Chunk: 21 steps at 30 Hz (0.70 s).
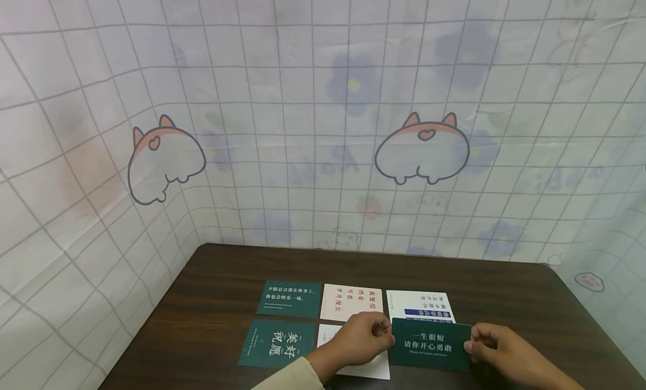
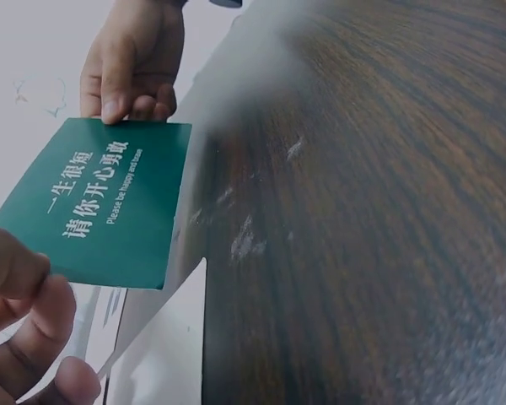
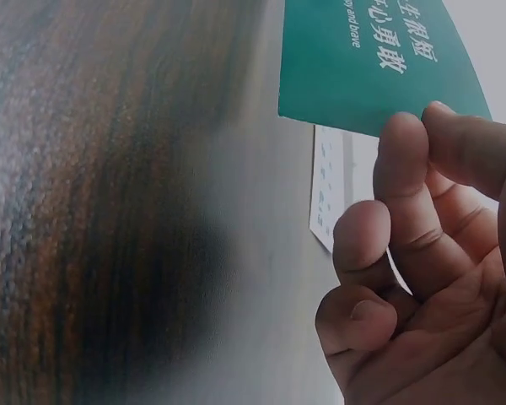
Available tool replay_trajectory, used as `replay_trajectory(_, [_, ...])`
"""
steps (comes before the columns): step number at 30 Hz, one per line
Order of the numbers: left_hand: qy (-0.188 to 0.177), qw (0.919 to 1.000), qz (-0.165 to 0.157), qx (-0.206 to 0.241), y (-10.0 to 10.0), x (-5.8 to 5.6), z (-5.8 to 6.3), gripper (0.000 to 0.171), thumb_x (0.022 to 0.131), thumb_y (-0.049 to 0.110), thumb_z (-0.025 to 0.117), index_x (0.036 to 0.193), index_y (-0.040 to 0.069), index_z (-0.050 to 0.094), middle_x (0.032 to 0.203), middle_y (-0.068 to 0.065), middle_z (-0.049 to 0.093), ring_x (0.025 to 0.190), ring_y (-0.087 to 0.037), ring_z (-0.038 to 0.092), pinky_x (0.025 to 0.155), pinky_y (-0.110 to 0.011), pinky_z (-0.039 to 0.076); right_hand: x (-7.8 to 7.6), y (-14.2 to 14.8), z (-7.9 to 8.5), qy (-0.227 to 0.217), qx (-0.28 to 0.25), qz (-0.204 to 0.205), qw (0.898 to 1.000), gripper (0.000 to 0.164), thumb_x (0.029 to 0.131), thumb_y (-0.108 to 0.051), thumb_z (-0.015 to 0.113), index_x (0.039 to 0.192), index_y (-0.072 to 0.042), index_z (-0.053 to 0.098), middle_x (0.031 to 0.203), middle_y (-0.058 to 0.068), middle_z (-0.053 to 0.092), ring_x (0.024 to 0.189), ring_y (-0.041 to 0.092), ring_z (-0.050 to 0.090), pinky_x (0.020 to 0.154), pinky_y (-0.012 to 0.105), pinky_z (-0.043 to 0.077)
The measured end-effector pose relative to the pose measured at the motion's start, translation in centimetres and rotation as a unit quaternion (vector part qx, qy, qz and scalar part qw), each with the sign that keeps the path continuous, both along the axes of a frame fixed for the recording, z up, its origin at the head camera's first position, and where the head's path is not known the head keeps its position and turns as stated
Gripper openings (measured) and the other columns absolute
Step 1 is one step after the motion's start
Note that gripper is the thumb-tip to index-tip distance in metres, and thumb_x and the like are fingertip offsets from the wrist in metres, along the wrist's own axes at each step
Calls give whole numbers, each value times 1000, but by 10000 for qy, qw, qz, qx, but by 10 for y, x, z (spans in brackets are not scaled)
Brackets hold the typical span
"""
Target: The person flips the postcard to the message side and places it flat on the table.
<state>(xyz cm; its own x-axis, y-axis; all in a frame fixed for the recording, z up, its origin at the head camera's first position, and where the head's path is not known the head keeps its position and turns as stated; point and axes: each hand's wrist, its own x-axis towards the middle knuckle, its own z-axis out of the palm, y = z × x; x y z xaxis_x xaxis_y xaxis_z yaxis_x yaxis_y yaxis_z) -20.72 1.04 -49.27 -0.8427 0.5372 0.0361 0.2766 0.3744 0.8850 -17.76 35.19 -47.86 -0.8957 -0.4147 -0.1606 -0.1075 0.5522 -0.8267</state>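
Note:
Between both hands a dark green card (image 1: pixel 429 361) with white Chinese lettering is held up, its printed face toward me. My left hand (image 1: pixel 359 338) pinches its left edge between thumb and forefinger. On the opposite short edge, my right hand (image 1: pixel 504 349) grips it with thumb and fingertips; the right wrist view shows this pinch on the green card (image 3: pixel 346 76) closely. Behind it, the held card overlaps a white card with a blue band (image 1: pixel 419 300). Under my left hand lies another white card (image 1: pixel 370 368), partly covered by that hand.
On the dark wooden table (image 1: pixel 181 322) lie two more green cards, one at the back left (image 1: pixel 287 306) and one at the front left (image 1: pixel 257 345). A pink card with red lettering (image 1: pixel 348 303) sits between the back ones. A patterned curtain (image 1: pixel 303 154) surrounds the table.

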Motion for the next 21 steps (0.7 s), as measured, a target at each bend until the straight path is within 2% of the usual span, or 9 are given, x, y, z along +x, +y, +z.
replay_trajectory(8, [-223, 9997, 49, 134, 1, 1, 1, 11, 95, 16, 70, 86, 17, 64, 72, 11, 67, 61, -4, 57, 50, -24, 38, 0, 2, 0, 63, -42, -9, 10000, 21, 105, -22, 60, 95, -4, 60, 91, 5, 73, 81, 14, 62, 64, 30, 43])
replay_trajectory(16, [-21, 9998, 34, 170, 2, 1, 0, 8, 94, 16, 71, 87, 17, 66, 72, 13, 64, 64, -2, 55, 53, -23, 41, 2, 2, 4, 153, -184, -10, 9997, 18, 104, -20, 62, 99, -2, 65, 93, 7, 72, 85, 14, 64, 71, 28, 50])
replay_trajectory(21, [124, 9999, 52, 89, 2, 1, 1, 7, 92, 15, 72, 87, 18, 68, 75, 14, 61, 68, -1, 54, 59, -23, 44, 3, 3, 4, 394, -191, 126, 9990, 16, 103, -18, 62, 107, -3, 66, 92, 2, 69, 80, 14, 63, 66, 29, 50])
